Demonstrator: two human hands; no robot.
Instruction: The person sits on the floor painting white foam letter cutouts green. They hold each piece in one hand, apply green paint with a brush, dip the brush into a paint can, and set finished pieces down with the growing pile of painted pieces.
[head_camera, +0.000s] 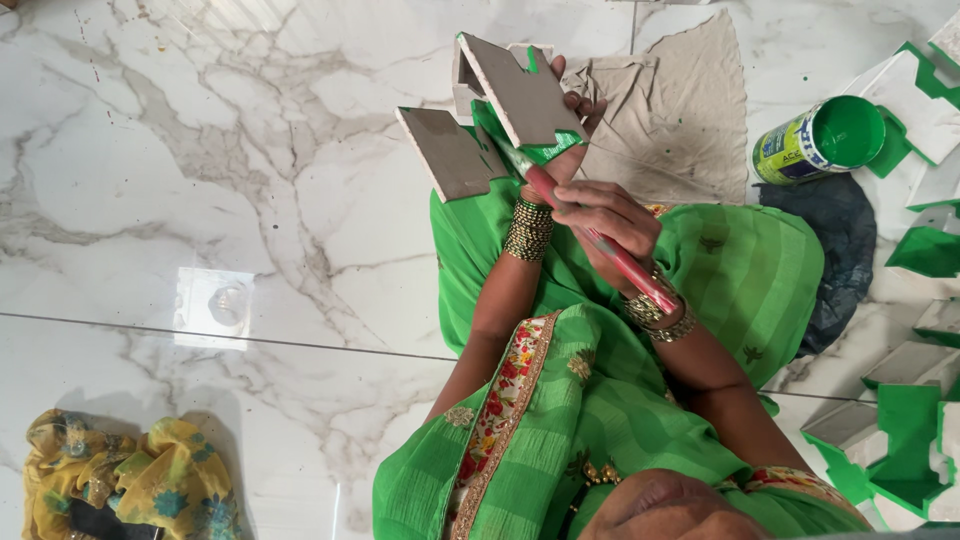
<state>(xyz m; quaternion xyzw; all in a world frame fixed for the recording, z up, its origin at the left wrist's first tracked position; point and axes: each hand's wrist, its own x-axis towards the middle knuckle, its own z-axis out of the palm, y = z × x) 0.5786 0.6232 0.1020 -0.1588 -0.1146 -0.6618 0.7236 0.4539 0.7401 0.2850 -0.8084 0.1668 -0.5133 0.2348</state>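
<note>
Right hand pinches a red brush; left hand grips a grey cutout above the lap.
Green shows only along its edges; several painted pieces lie right, near the open paint can.

White marble floor with beige cloth, green paint can, yellow fabric.
</note>
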